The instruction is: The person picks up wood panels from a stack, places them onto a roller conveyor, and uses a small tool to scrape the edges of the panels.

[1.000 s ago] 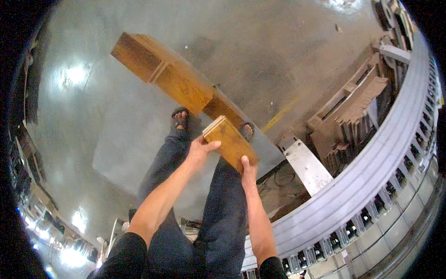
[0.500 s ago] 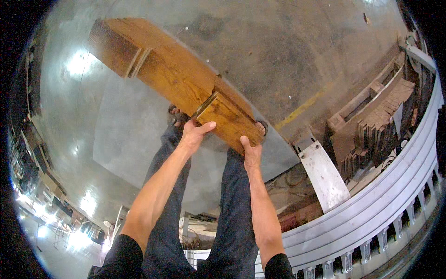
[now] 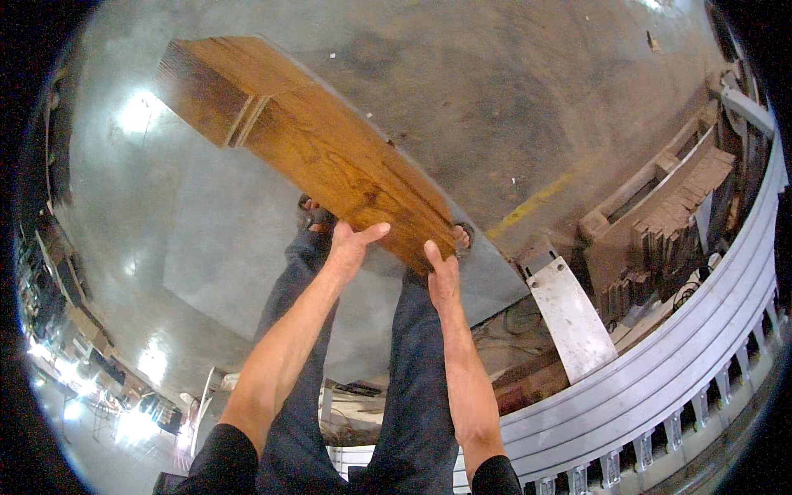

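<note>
A long wood-grain board slants from the upper left down to my hands. A narrow pale step crosses it, and beyond that step lies another brown wooden section. My left hand holds the board's near left edge, thumb on top and fingers hidden beneath. At the near right corner, my right hand also has its thumb on the wood, its other fingers mostly out of sight. Whether the board is one piece or several stacked pieces is hard to tell.
Under the boards is a smooth grey sheet. My feet in sandals stand either side of the boards' near end. To the right are a wooden pallet, a bundle of brown strips, a white metal plate and ridged pale-grey slats.
The raised dark edge across the near wood, in front of my hands, is gone; the surface there now runs on unbroken. Both hands stay at the near end, barely shifted.
</note>
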Tool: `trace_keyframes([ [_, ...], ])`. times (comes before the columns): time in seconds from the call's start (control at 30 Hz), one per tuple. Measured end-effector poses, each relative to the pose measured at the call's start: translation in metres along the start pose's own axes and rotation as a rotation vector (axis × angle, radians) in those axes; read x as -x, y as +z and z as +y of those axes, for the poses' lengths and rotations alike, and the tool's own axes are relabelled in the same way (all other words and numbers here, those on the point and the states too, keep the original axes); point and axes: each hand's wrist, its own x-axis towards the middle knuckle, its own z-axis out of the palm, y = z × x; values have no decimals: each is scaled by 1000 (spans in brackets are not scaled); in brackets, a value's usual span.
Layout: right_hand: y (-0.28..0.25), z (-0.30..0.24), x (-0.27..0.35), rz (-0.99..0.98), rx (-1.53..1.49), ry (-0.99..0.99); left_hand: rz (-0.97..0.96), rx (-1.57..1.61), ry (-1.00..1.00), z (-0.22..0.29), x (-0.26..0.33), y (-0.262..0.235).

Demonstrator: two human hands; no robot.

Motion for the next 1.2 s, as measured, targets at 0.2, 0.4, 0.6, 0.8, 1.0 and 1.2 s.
trace_keyframes([
  [0.2,0,-45,11,39,541,-53,38,5,-41,-26,7,-7],
  [0.4,-25,-82,-16,-211,1212,-259,19,-23,-178,-65,21,9],
  [0.6,-11,-74,-62,-433,1377,-126,-72,234,-200,-63,15,36],
  [0.8,-18,-69,-77,-554,1371,-32,-73,280,-176,-69,10,37],
  [1.0,8,-84,-77,-562,1414,-73,138,329,-68,-53,11,44],
  [1.2,68,-91,-78,-576,1354,-194,154,239,8,-23,8,24],
])
